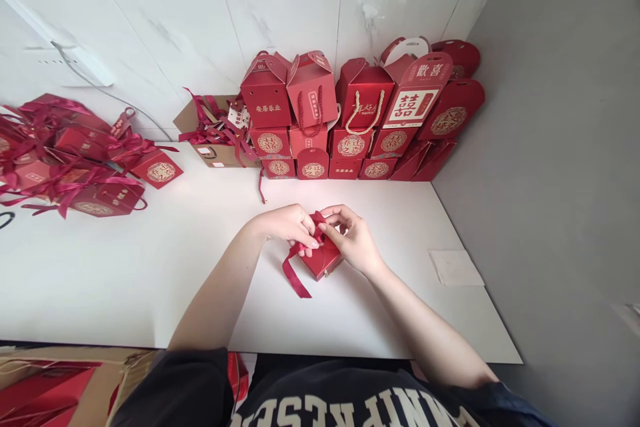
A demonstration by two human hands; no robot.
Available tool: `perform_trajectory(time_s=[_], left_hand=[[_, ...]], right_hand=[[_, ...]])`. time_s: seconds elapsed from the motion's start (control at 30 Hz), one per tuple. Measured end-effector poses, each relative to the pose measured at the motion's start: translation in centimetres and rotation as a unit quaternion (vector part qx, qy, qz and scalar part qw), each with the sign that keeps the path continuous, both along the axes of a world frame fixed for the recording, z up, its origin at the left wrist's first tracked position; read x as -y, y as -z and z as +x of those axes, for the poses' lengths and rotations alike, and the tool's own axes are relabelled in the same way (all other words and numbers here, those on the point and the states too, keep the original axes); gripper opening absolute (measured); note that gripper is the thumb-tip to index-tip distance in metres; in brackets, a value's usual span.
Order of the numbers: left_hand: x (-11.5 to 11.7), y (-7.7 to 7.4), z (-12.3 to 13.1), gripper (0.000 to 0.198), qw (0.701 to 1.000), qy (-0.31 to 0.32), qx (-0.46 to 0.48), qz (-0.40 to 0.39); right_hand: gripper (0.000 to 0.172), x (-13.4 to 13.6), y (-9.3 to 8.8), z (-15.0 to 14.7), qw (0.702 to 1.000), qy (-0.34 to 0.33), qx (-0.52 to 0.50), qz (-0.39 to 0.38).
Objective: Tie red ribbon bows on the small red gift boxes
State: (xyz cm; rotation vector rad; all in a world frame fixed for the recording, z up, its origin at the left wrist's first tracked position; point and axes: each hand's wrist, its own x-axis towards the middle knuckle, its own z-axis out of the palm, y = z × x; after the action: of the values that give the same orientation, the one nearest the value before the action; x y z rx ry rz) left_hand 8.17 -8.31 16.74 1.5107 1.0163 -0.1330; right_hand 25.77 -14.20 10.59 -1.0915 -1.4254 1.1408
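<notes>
A small red gift box [320,265] lies on the white table in front of me, with a bit of gold cord at its near right edge. Over its top my left hand [296,225] is closed on a dark red ribbon [296,277], whose loose tail hangs to the left onto the table. My right hand [353,237] pinches another part of the same ribbon between thumb and fingers, close to the left hand. The fingers partly hide the ribbon's loop and the top of the box.
Red gift boxes [345,147] stand stacked against the tiled wall. Left of them is a cardboard box [220,155] of ribbons. Ribbon-tied boxes [100,197] pile up at far left. A white paper [455,268] lies near the grey partition [550,180]. An open carton [95,393] stands below the table edge.
</notes>
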Motion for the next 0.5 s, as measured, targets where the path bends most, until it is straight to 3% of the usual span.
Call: perform_trajectory(time_s=[0.1, 0.2, 0.37, 0.5], left_hand=[[-0.2, 0.1, -0.3, 0.019, 1.000, 0.011, 0.013, -0.017], [-0.6, 0.3, -0.6, 0.024, 0.999, 0.022, 0.022, -0.039], [-1.1, 0.4, -0.9, 0.023, 0.998, 0.042, 0.030, -0.032], [-0.7, 0.3, -0.9, 0.014, 0.998, 0.028, 0.054, -0.026]], right_hand=[[0.026, 0.1, 0.7, 0.3, 0.995, -0.034, -0.093, -0.016], [0.023, 0.4, 1.1, 1.3, 0.992, -0.069, -0.110, 0.003], [0.016, 1.3, 1.2, 3.5, 0.986, -0.152, -0.014, 0.065], [0.011, 1.7, 1.3, 4.3, 0.973, -0.158, 0.106, 0.132]])
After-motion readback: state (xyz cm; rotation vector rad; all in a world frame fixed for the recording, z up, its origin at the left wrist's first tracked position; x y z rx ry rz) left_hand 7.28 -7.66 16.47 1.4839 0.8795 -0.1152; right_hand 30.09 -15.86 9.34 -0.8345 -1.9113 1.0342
